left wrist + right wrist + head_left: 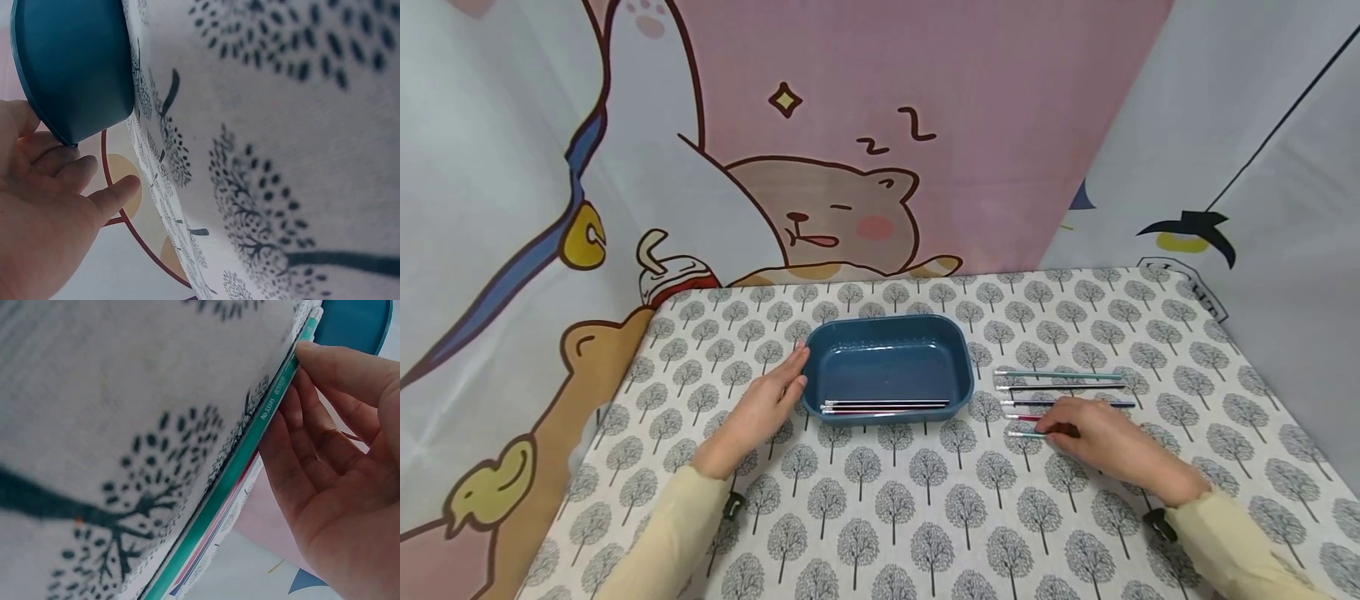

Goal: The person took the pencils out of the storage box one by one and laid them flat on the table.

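A dark blue rectangular tray (pixel 887 327) sits on the table, with a few pencils (pixel 887 407) lying along its near side. My left hand (pixel 765 403) rests against the tray's left end, its fingers extended along the wall (pixel 75 75). To the right of the tray, several pencils lie roughly parallel, their pale eraser ends toward it. Over the nearest ones, my right hand (pixel 1093 433) pinches a green pencil (pixel 240 453) between thumb and fingers, close to the cloth. A red pencil (pixel 1021 417) lies just beyond, partly hidden by that hand.
Farther back in the row are a blue pencil (pixel 1105 404), a black pencil (pixel 1060 387) and a teal pencil (pixel 1060 375). A tree-patterned cloth (pixel 865 517) covers the table. Printed cartoon curtains (pixel 1000 125) hang behind it and at both sides.
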`<act>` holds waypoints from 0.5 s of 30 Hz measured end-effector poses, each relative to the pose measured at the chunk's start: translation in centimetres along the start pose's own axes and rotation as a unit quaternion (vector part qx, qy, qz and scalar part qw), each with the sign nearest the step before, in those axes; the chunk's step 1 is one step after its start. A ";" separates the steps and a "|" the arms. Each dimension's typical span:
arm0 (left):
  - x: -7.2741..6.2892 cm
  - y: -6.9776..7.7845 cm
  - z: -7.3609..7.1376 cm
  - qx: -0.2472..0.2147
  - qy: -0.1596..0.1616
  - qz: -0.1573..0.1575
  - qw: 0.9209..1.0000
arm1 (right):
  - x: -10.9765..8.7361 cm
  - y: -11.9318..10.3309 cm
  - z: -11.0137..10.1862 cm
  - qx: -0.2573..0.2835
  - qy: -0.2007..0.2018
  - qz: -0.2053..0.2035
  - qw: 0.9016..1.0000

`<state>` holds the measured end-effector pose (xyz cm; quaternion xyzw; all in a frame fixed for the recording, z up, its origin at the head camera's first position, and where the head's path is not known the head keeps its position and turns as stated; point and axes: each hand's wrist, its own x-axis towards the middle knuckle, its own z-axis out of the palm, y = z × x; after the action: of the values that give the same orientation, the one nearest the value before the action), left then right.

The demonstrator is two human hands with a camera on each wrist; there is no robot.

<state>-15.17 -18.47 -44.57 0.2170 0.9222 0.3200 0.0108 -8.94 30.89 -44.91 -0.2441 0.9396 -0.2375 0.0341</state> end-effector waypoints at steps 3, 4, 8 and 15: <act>0.0 0.0 0.0 -0.002 -0.001 -0.003 1.000 | -0.1 -0.1 0.0 0.000 0.006 -0.001 1.000; 0.0 0.0 0.0 -0.003 -0.001 -0.003 1.000 | -0.1 -0.1 -0.1 -0.001 0.008 0.000 1.000; 0.0 0.0 0.0 -0.005 -0.001 -0.001 1.000 | -0.3 -0.5 -0.4 0.004 0.019 0.002 1.000; 0.0 -0.2 0.0 -0.006 0.001 0.005 1.000 | -0.3 -1.9 -1.9 -0.020 0.048 0.001 0.999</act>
<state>-15.22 -18.60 -44.70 0.2212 0.9190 0.3262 0.0097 -8.16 30.42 -42.32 -0.2325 0.9449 -0.2300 -0.0158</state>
